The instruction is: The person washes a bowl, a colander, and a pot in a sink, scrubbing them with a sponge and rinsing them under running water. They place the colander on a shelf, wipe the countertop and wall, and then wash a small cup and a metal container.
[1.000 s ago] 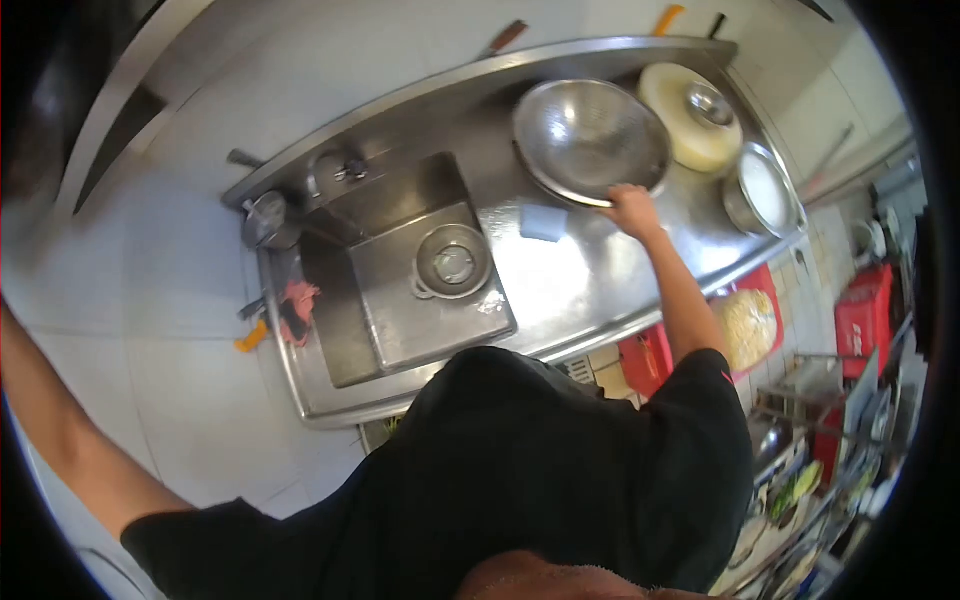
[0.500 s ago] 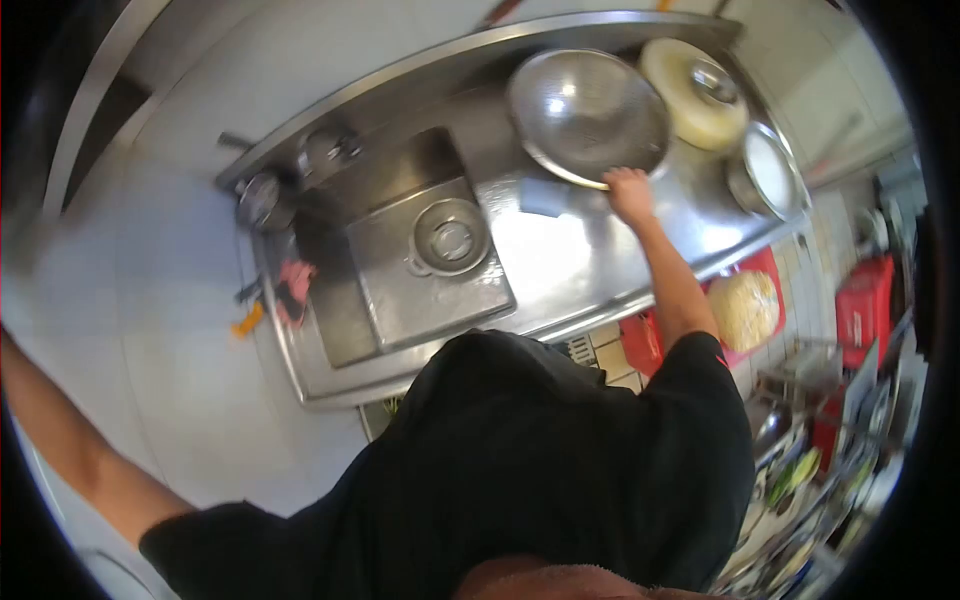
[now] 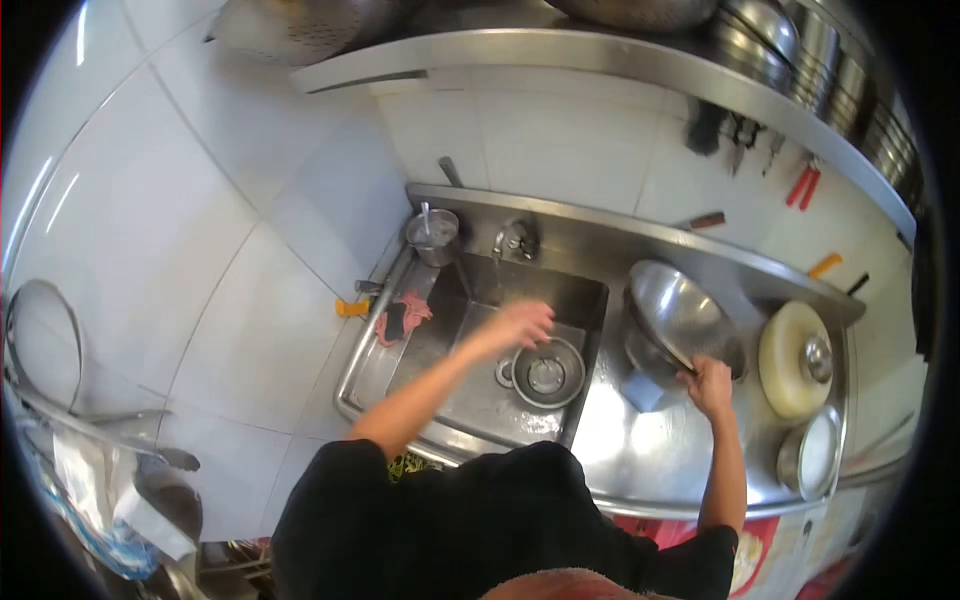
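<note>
Large round stainless-steel bowl [image 3: 678, 312] stood tipped on its edge on the wet steel counter [image 3: 640, 445], just right of the sink basin [image 3: 470, 400], with its hollow turned left. A cream round lid with a metal knob [image 3: 795, 358] lay right of the bowl, apart from it. The right hand [image 3: 708, 384] was clenched on the bowl's near rim, propping it. The left hand [image 3: 522, 322] hung over the basin with its fingers spread and blurred, holding nothing visible, just above a small steel pot [image 3: 547, 373] on the basin floor. A blue sponge [image 3: 640, 392] sat just beside the bowl's near-left edge. Held by one grip on a wet rim, the bowl could likely slip, drop flat onto the sponge or slide into the basin.
</note>
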`<state>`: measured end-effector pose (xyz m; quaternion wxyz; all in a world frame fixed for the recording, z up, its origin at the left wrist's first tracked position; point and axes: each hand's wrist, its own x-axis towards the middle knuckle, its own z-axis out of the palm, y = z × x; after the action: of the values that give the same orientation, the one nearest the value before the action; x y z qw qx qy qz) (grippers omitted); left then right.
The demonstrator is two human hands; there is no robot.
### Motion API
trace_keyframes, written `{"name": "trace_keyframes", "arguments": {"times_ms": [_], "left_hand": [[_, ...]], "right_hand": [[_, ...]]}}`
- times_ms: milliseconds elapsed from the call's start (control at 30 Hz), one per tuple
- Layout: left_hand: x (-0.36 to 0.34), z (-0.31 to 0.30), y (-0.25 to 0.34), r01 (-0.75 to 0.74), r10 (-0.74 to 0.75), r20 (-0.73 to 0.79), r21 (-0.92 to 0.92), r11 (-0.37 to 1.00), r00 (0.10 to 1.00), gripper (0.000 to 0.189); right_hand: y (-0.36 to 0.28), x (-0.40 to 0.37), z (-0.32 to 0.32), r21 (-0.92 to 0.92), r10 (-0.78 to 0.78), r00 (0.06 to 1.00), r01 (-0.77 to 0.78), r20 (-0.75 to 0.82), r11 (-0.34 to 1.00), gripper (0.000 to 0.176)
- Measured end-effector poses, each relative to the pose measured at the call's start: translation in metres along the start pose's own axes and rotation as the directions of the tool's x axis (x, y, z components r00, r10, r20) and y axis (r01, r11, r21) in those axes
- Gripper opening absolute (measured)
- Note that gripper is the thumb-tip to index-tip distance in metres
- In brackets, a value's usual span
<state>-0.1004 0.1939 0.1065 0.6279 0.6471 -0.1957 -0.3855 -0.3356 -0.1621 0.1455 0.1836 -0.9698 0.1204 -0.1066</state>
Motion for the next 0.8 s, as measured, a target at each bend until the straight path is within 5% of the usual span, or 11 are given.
{"name": "trace_keyframes", "arguments": {"times_ms": [67, 100, 200, 300, 367, 400, 467, 600, 667, 800], "left_hand": [[0.037, 0.035, -0.050, 0.254, -0.245, 0.079, -0.146, 0.956, 0.966, 0.095], [0.046, 0.050, -0.055, 0.310, -0.290, 0.109, -0.368, 0.877, 0.951, 0.108], [0.038, 0.049, -0.028, 0.346, -0.328, 0.155, -0.649, 0.677, 0.932, 0.110], [0.029, -0.001, -0.079, 0.309, -0.513, -0.048, -0.749, 0.586, 0.857, 0.063], [0.014, -0.030, -0.119, 0.305, -0.580, -0.022, -0.834, 0.460, 0.814, 0.053], [0.000, -0.039, -0.128, 0.308, -0.556, -0.016, -0.818, 0.486, 0.831, 0.045], [-0.018, -0.059, -0.147, 0.271, -0.591, -0.274, -0.693, 0.669, 0.759, 0.011], [-0.032, -0.135, -0.169, 0.226, -0.521, -0.476, -0.547, 0.806, 0.708, 0.005], [-0.033, -0.151, -0.147, 0.152, -0.456, -0.624, -0.478, 0.865, 0.634, 0.037], [-0.030, -0.145, -0.124, -0.066, 0.034, -0.838, -0.003, 0.998, 0.545, 0.058]], "right_hand": [[-0.018, 0.016, 0.004, 0.010, -0.148, 0.988, 0.148, 0.034, 0.989, 0.032], [-0.025, 0.022, 0.011, -0.021, -0.302, 0.949, 0.305, 0.085, 0.952, 0.028], [-0.058, 0.033, 0.030, 0.015, -0.574, 0.800, 0.581, 0.172, 0.814, 0.016], [-0.085, 0.045, 0.058, -0.068, -0.658, 0.682, 0.709, 0.318, 0.702, 0.011], [-0.106, 0.054, 0.079, -0.005, -0.700, 0.641, 0.739, 0.314, 0.674, 0.004], [-0.115, 0.060, 0.092, 0.059, -0.728, 0.615, 0.750, 0.303, 0.658, 0.005], [-0.125, 0.075, 0.122, 0.144, -0.771, 0.553, 0.775, 0.315, 0.615, 0.004], [-0.142, 0.087, 0.187, 0.233, -0.802, 0.548, 0.769, 0.237, 0.595, 0.008], [-0.152, 0.090, 0.219, 0.257, -0.778, 0.591, 0.734, 0.214, 0.629, 0.010], [-0.164, 0.097, 0.287, 0.277, -0.715, 0.634, 0.659, 0.296, 0.699, 0.018]]}}
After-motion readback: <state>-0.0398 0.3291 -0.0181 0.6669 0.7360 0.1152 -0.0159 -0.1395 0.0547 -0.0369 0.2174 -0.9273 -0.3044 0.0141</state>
